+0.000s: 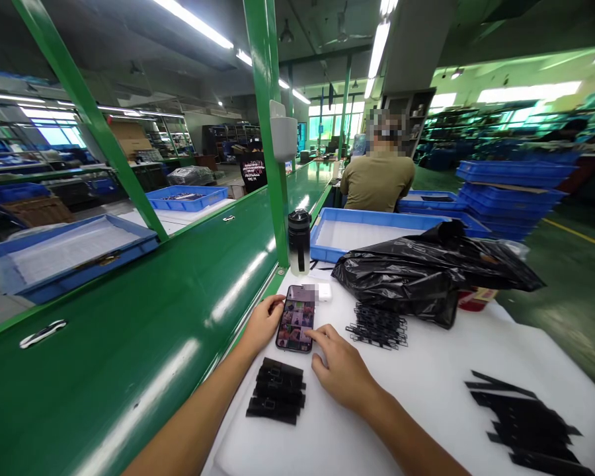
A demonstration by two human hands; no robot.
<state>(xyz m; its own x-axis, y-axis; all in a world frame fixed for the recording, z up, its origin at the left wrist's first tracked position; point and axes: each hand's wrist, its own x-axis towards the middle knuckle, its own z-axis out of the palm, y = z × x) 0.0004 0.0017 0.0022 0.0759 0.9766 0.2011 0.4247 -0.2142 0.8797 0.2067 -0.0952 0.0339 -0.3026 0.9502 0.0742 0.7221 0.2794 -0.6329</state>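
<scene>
A smartphone (pixel 296 320) with a grid of pictures on its lit screen is above the white tabletop, or rests on it; I cannot tell which. My left hand (pixel 264 324) grips its left edge with bent fingers, partly hidden. The index finger of my right hand (pixel 341 365) reaches onto the lower right of the screen, its other fingers loosely bent and holding nothing. Below the phone lie black straps with buckles (pixel 276 390) in a neat row. A small white case (pixel 323 291) sits just beyond the phone, beside its upper right corner.
A dark bottle (pixel 299 243) stands by the green post (pixel 266 119). Black plastic bag (pixel 401 274), black buckle frames (pixel 379 325) and flat black strips (pixel 528 423) occupy the table's right side. Left runs a green conveyor (pixel 173 317). Ahead, a person (pixel 377 178) sits beyond a blue tray (pixel 322 250).
</scene>
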